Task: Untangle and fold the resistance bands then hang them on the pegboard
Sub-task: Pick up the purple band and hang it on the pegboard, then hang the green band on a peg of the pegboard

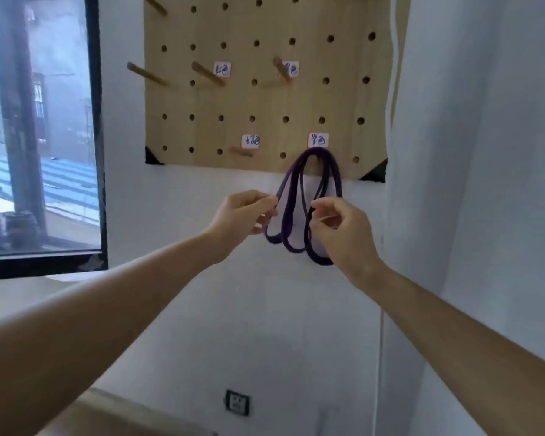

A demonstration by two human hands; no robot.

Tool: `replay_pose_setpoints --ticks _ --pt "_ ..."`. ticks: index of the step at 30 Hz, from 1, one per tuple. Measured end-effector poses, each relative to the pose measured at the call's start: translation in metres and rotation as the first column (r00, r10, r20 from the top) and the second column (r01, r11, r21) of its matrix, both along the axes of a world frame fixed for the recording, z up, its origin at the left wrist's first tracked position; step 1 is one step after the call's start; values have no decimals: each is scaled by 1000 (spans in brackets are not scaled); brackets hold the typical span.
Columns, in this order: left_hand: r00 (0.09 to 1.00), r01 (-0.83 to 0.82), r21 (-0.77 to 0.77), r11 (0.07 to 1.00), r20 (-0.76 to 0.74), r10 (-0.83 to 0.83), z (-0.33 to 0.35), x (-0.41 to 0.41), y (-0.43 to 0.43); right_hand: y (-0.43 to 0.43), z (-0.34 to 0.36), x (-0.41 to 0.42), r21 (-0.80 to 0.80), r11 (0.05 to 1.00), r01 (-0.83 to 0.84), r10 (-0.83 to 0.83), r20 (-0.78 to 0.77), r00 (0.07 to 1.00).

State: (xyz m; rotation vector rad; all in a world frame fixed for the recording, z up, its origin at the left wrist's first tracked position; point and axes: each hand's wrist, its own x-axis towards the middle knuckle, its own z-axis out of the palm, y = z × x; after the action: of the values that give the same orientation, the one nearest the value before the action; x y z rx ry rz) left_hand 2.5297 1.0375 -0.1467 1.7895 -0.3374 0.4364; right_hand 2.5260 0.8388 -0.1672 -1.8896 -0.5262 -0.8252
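While the hands (244, 215) (343, 231) pinch it, purple band (285, 221) hangs vertically.

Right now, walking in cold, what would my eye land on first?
A purple band hangs in several loops from the lower right of a wooden pegboard, just under a small white label. Two bare hands reach up to it: the left hand pinches the left loops and the right hand pinches a loop on the right. A dark-framed window fills the left side.
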Motion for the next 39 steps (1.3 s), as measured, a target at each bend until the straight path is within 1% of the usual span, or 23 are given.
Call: replay_pose_setpoints --ticks 1,3,6,9,12,15,17,21,23,26,28,30,32,34,36,39 --pt "1000 -3 29 1000 -28 4 -21 -11 8 5 -21 -6 -22 1000 -19 19 -12 1000" --pt "994 8 67 998 -108 -1 -67 -28 24 15 -68 -15 -85 994 -67 58 -103 993" --pt "965 27 112 993 -263 3 -149 -47 47 31 -146 -18 -198 970 -140 72 -319 945" --pt "914 29 181 983 -402 47 -235 -58 69 46 -224 -11 -336 910 -243 25 -540 841" --pt "845 13 225 974 -524 110 -319 -66 88 57 -293 4 -462 800 -383 -57 -694 717" --pt "762 -42 247 968 -619 191 -400 -70 103 67 -356 15 -529 663 -530 -137 -781 609" --pt "690 -64 248 967 -689 222 -452 -70 108 74 -397 22 -537 598 -594 -177 -812 556" --pt "546 -132 237 962 -793 271 -548 -63 110 84 -478 35 -507 557 -658 -240 -857 456" --pt "485 -170 249 954 -821 301 -588 -59 106 87 -513 41 -524 519 -675 -267 -850 455" --pt "409 -221 299 928 -835 367 -639 -56 97 96 -557 51 -536 469 -702 -254 -843 474" --pt "387 -237 331 913 -830 401 -670 -54 91 105 -583 58 -557 437 -706 -242 -829 504" --pt "373 -250 329 911 -835 404 -694 -52 84 111 -607 61 -592 384 -709 -270 -806 527" --pt "357 -253 341 905 -837 415 -709 -47 78 112 -625 63 -595 350 -723 -298 -803 517" --pt "361 -225 384 895 -821 443 -717 -42 74 109 -636 63 -571 358 -739 -301 -820 487" --pt "386 -191 405 894 -806 448 -719 -38 77 104 -638 63 -561 365 -743 -297 -827 478" --pt "467 -161 335 929 -803 370 -714 -37 83 95 -630 65 -581 373 -723 -271 -814 514"
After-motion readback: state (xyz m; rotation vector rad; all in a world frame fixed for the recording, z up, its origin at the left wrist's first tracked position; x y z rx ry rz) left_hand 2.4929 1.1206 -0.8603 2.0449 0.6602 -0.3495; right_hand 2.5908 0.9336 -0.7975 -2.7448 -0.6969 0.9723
